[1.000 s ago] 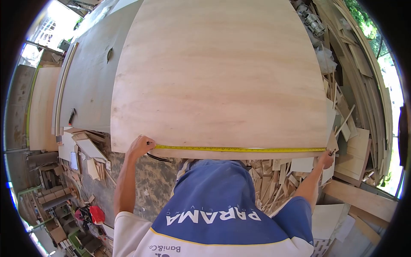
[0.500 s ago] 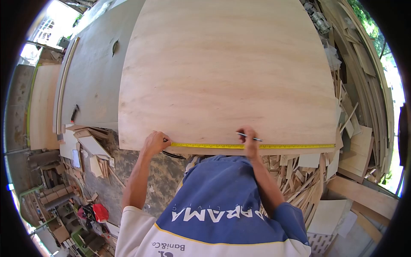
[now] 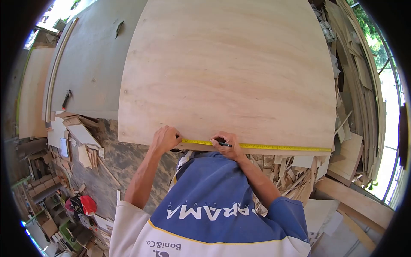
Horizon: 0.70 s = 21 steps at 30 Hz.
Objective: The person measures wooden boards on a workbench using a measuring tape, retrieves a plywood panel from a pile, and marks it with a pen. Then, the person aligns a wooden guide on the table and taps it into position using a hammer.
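A large plywood sheet (image 3: pixel 231 68) spreads out before me. Along its near edge runs a yellow tape measure (image 3: pixel 282 148), pulled out straight as far as the right corner. My left hand (image 3: pixel 166 139) is closed around the tape's left end, and its case is mostly hidden in the fingers. My right hand (image 3: pixel 231 144) rests at the near edge, over the middle stretch of tape. Between its fingers is a dark pencil (image 3: pixel 225 144), tip toward the left. The fingers cover part of the tape.
To the left lies a grey board (image 3: pixel 92 73) bearing a utility knife (image 3: pixel 66 99). Wood offcuts (image 3: pixel 87 139) lie on the floor at left, and more scraps (image 3: pixel 291 173) are heaped at right. Long planks (image 3: pixel 364 85) line the right side. A red bag (image 3: pixel 88 205) sits lower left.
My right hand has come left and down onto the tape at the sheet's edge with the pencil. My left hand has shifted a little right along the edge. The view has turned slightly.
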{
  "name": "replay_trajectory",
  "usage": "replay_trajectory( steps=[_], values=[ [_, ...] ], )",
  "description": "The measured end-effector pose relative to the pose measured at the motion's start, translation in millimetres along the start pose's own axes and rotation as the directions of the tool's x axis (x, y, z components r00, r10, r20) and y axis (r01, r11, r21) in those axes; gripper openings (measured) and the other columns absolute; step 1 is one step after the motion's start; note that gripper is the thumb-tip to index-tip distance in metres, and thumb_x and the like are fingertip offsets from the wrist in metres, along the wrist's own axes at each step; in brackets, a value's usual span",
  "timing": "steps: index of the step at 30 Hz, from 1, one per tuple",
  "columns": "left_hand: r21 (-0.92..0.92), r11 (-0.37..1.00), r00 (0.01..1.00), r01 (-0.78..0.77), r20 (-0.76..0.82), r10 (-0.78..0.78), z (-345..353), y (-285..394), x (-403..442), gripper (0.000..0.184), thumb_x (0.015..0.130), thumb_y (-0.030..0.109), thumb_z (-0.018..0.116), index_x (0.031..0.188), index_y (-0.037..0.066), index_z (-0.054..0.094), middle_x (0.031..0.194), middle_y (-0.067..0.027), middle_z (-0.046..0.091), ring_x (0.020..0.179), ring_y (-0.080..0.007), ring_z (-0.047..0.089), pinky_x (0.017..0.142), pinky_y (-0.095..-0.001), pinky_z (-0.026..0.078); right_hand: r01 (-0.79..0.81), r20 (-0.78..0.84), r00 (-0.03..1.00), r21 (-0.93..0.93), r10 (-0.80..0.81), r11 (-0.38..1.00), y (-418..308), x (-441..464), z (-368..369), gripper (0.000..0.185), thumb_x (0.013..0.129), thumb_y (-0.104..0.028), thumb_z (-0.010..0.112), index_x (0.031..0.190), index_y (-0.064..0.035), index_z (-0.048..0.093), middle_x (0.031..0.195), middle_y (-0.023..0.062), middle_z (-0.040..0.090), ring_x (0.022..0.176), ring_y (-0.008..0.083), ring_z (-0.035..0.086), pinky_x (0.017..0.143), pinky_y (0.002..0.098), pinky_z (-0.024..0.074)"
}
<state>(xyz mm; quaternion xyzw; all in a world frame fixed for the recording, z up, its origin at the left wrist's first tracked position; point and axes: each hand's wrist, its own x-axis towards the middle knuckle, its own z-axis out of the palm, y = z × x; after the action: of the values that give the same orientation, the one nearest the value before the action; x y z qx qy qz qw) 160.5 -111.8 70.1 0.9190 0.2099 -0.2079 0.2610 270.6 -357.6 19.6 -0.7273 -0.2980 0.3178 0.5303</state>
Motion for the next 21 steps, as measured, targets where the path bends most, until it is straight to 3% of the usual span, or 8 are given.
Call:
replay_trajectory(
  steps=[1, 21],
  values=[
    [-0.007, 1.0, 1.0, 0.003, 0.001, -0.003, -0.7, 0.4, 0.4, 0.018, 0.068, 0.02, 0.061, 0.078, 0.011, 0.073, 0.067, -0.0168, 0.063, 0.067, -0.0356, 0.062, 0.065, -0.0412, 0.05, 0.024, 0.011, 1.0, -0.005, -0.023, 1.0, -0.9, 0.5, 1.2, 0.018, 0.083, -0.018, 0.064, 0.083, -0.001, 0.066, 0.072, 0.0099, 0.063, 0.064, 0.0165, 0.06, 0.06, 0.0288, 0.0473],
    [-0.049, 0.999, 1.0, 0.021, 0.019, -0.021, -0.7, 0.0, 2.7, 0.017, 0.067, 0.019, 0.061, 0.075, 0.008, 0.072, 0.065, -0.0186, 0.062, 0.067, -0.0363, 0.062, 0.064, -0.041, 0.05, 0.039, 0.026, 0.999, -0.023, -0.039, 0.999, 2.4, 3.3, 9.3, 0.016, 0.084, -0.018, 0.064, 0.082, -0.002, 0.065, 0.071, 0.0075, 0.061, 0.063, 0.015, 0.058, 0.059, 0.0284, 0.0454]
  ],
)
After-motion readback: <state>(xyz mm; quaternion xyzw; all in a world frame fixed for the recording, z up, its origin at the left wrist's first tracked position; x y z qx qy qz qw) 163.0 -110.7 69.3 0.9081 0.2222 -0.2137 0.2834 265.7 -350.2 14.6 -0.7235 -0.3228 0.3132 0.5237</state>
